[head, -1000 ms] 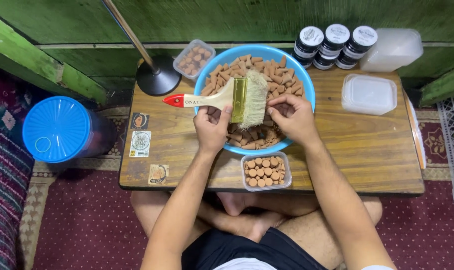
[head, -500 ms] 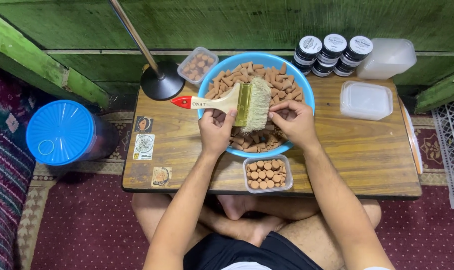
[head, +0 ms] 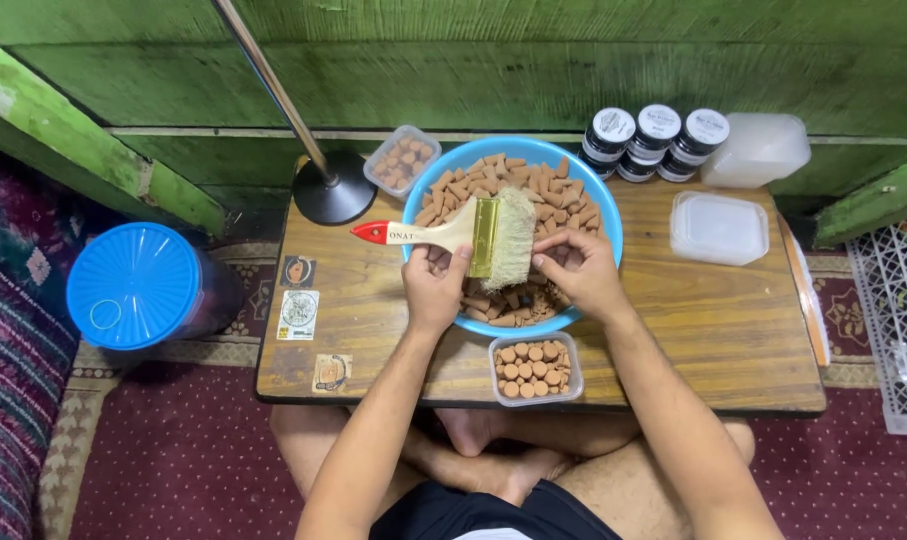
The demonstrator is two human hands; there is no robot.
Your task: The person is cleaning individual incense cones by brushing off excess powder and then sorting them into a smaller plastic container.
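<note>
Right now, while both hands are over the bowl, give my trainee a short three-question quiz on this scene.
1. True or false: the wide paintbrush lies across the blue bowl, its red handle tip pointing to the person's left.
2. Multiple choice: what stands nearest the person, in front of the bowl? A) black jars B) a small clear tub of round brown pieces C) a blue lidded drum
3. Fill in: the left hand and right hand are both over the ____.

Key: 1 true. 2 B, the small clear tub. 3 bowl.
</note>
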